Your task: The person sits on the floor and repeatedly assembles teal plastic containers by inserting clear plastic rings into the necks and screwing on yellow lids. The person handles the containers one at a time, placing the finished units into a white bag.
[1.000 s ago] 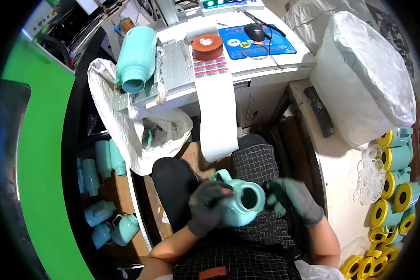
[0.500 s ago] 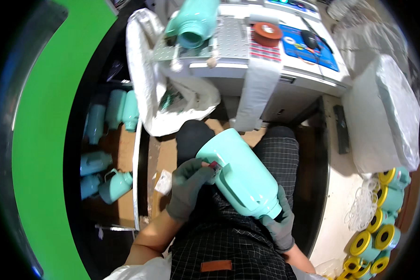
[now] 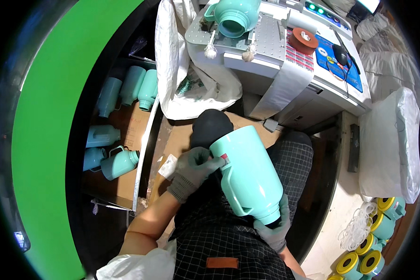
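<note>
Large mint-green plastic jug (image 3: 248, 175), judged rigid, light, smooth-walled: left hand (image 3: 194, 168) pinches its base rim; right hand (image 3: 274, 229) cups its neck.

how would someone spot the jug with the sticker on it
Look at the lap in black checked trousers. Two grey-gloved hands, left hand and right hand, hold a mint-green plastic jug there. Unlike the bare jugs on the floor, it carries a small red-and-white sticker.
</note>
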Motion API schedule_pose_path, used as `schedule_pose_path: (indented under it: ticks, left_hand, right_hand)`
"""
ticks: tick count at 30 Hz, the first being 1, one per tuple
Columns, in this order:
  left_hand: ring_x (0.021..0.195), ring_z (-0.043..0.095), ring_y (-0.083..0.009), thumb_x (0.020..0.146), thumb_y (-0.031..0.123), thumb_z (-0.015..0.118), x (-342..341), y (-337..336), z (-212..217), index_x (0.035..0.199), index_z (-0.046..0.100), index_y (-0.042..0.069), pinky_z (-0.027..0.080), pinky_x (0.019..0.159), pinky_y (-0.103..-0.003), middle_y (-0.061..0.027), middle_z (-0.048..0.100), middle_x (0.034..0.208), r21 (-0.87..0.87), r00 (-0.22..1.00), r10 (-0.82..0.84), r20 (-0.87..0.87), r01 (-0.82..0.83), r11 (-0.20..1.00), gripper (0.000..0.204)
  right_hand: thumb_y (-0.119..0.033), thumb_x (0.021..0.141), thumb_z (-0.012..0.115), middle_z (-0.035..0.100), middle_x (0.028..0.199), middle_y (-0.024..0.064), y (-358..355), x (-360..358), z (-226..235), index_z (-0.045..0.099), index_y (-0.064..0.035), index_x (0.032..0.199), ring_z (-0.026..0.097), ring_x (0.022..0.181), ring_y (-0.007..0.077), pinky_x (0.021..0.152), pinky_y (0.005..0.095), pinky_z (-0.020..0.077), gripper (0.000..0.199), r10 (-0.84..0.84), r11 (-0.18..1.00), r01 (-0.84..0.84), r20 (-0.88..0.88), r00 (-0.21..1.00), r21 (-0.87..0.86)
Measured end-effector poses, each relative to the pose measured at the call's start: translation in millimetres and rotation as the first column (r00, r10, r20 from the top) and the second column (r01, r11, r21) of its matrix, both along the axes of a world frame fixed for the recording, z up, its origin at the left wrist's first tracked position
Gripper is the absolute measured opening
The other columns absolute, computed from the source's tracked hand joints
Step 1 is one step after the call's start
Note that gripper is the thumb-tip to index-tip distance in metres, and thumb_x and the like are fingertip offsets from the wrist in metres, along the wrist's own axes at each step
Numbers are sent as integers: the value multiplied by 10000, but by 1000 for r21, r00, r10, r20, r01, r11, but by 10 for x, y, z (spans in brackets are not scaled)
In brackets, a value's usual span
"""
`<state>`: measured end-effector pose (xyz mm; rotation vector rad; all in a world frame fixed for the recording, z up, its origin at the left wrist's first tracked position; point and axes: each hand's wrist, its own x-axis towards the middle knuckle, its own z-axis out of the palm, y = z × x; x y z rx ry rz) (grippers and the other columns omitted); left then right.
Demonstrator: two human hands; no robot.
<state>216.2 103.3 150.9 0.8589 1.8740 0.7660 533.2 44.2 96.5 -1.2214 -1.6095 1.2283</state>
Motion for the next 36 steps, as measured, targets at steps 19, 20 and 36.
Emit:
schedule_pose_path:
  ticks: [19, 20, 36]
  left_hand:
    - [1350, 493, -360, 796, 135, 756, -680, 2741, 848, 1380, 575, 198, 437, 1079, -546, -51, 557, 1482, 331, 193, 406, -893, 894, 303, 614]
    - [1323, 518, -354, 757, 145, 796, -582, 2376, 957, 1369, 574, 178, 437, 1066, -536, -72, 582, 1454, 426, 300, 399, -866, 861, 279, 651]
    - [946, 642, -312, 737, 276, 932, -231, 63, 249, 1234, 664, 4, 496, 875, -423, -128, 701, 1107, 710, 936, -219, -276, 352, 610, 627]
  right_hand:
    - [-278, 906, 761, 409, 1634, 196, 1845, 151, 930, 306, 42, 1629, 453, 1459, 306, 1206, 436, 370, 912, -420, 783, 550, -404, 812, 291]
    - [-251, 898, 775, 416, 1632, 200, 2027, 179, 924, 322, 53, 1619, 451, 1462, 306, 1213, 433, 361, 904, -441, 719, 543, -319, 839, 434]
    - [-540, 826, 820, 313, 1664, 271, 3920, -2983, 985, 446, -411, 1584, 750, 1026, 416, 763, 449, 628, 855, -493, 658, -89, 518, 699, 747]
